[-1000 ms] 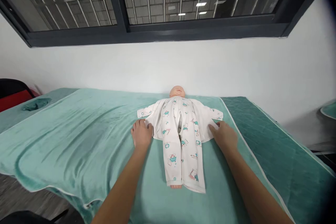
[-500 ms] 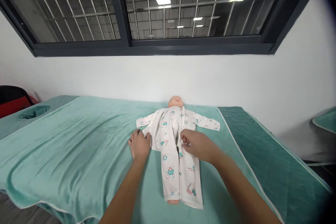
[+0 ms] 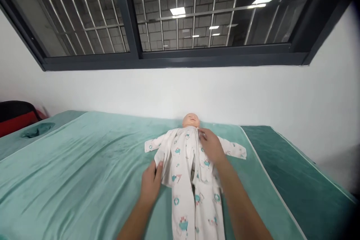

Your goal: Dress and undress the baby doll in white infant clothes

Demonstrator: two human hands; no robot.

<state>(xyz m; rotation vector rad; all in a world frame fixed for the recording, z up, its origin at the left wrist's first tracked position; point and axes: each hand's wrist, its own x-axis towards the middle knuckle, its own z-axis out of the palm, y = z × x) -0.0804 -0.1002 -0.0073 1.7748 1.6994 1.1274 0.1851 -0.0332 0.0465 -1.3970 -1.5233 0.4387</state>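
Observation:
A baby doll (image 3: pixel 191 120) lies on its back, dressed in a white printed baby outfit (image 3: pixel 182 180) that splits down the front. My right hand (image 3: pixel 211 145) is over the upper chest, its fingertips closed at the garment's front edge near the collar. Beside the outfit's left flap, my left hand (image 3: pixel 151 183) has thumb and forefinger spread, the tips next to the fabric. Both sleeves stretch out sideways. The lower ends of the legs fall outside the view.
A light green plush cover (image 3: pixel 92 165) spreads under the doll, with a darker green strip (image 3: pixel 292 172) at right. Behind rises a white wall (image 3: pixel 118 92) below a barred window (image 3: pixel 180 58). A red and black object (image 3: pixel 18 120) stands at far left.
My right hand has gone up from the waist to the collar. My left hand has turned thumb-up beside the flap. The view has tilted up and come closer to the doll.

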